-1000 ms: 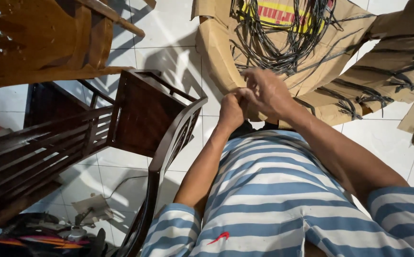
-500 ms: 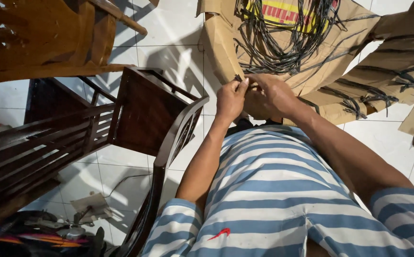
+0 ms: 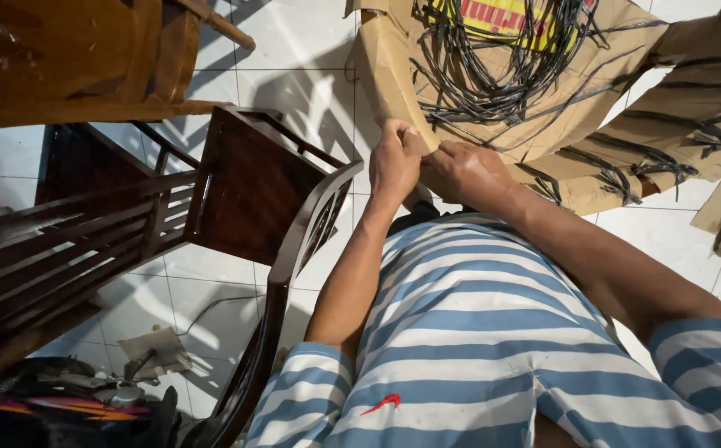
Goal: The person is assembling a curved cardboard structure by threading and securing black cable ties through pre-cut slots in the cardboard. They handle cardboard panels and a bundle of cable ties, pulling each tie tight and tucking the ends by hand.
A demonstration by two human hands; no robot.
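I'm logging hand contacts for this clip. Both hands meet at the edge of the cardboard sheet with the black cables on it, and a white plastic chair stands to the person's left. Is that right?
Not quite: the chair is dark brown wood, not white plastic, as the head view shows. The rest holds: the left hand and right hand meet at the edge of the cardboard sheet carrying black cables.

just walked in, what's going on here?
A person in a blue-and-white striped shirt is seated, looking down. Both hands meet at the near edge of a cardboard sheet on the white tiled floor: the left hand pinches the edge, and the right hand rests right beside it. A tangle of black cables lies on the cardboard, and more bundles lie on other cardboard pieces to the right. A dark wooden chair stands at the person's left.
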